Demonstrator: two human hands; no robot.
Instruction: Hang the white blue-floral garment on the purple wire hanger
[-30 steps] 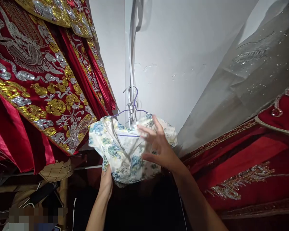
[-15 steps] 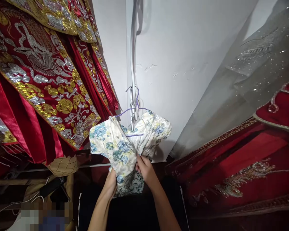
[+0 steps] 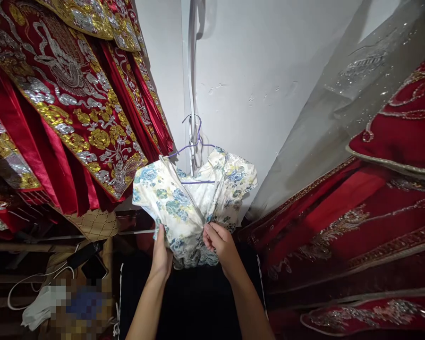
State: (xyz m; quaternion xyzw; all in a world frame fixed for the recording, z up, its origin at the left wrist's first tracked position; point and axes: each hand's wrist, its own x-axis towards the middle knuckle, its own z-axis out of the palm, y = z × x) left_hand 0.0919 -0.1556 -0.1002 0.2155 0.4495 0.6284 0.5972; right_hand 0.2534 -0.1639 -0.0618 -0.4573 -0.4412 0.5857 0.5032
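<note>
A white short-sleeved dress (image 3: 177, 203) with blue and yellow flowers hangs on a purple wire hanger (image 3: 199, 134) in front of me. Its crossed V-neck faces me, and its lower part drops out of sight. My right hand (image 3: 217, 243) pinches the cloth at the point of the neckline, fingers curled in. At the dress's left side, my left hand (image 3: 162, 255) holds the edge, the thumb in front and the fingers largely hidden behind the cloth.
Red robes (image 3: 102, 118) with gold and silver embroidery hang at left. Red beaded gowns (image 3: 340, 212) and a sheer sparkling gown (image 3: 326, 104) fill the right. Behind the hanger runs a metal rail (image 3: 191, 71) along a white wall (image 3: 248, 56). A phone (image 3: 94, 270) and cable lie lower left.
The dress sits slightly higher in view and its front looks spread wider. My right hand has shifted a little right with the neckline; my left thumb is higher along the side.
</note>
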